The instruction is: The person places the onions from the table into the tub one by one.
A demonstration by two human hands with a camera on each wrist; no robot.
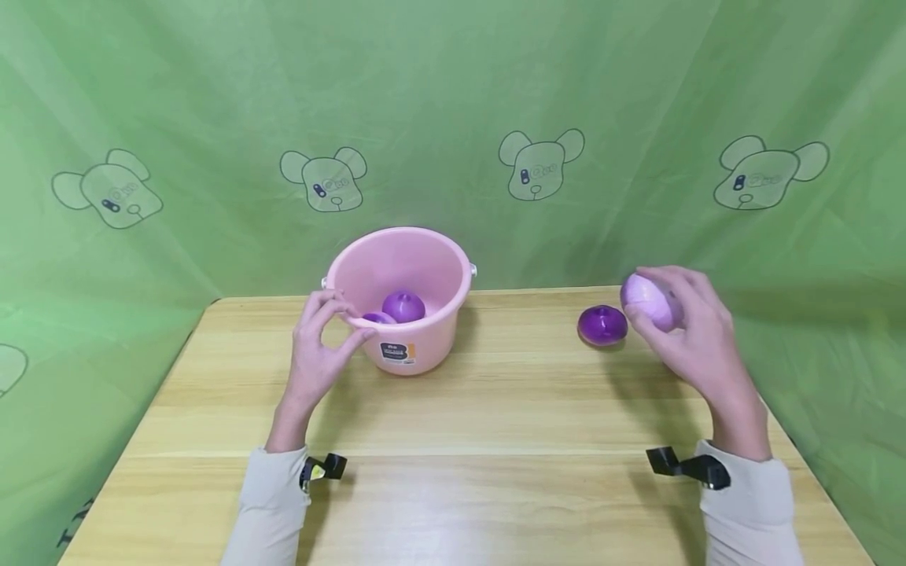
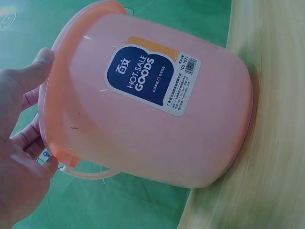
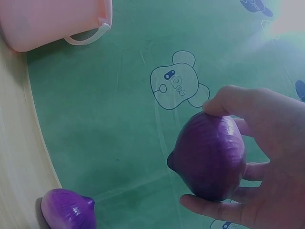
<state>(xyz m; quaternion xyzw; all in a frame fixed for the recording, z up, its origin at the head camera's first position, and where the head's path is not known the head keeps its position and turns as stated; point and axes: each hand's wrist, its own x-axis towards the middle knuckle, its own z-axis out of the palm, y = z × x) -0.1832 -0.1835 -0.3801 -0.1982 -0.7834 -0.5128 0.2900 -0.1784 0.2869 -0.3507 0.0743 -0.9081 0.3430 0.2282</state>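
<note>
In the head view a pink bucket [image 1: 425, 346] stands on the table at left of centre. My left hand [image 1: 317, 346] grips its near-left rim, thumb outside and fingers over the edge; the left wrist view shows the bucket's labelled side [image 2: 157, 143] close up. Inside lie a purple onion [image 1: 404, 306] and part of another purple onion [image 1: 378, 317] behind the rim. At the right, my right hand [image 1: 697, 334] holds a purple onion [image 3: 209, 157] above the table, thumb and fingers around its sides. Left of that hand, another purple onion [image 1: 602, 325] rests on the table.
The wooden table [image 1: 495, 424] reaches back to a green curtain [image 1: 439, 94] printed with bear heads, which also hangs at both sides. A white bucket handle [image 3: 88, 38] hangs down along the bucket's far side.
</note>
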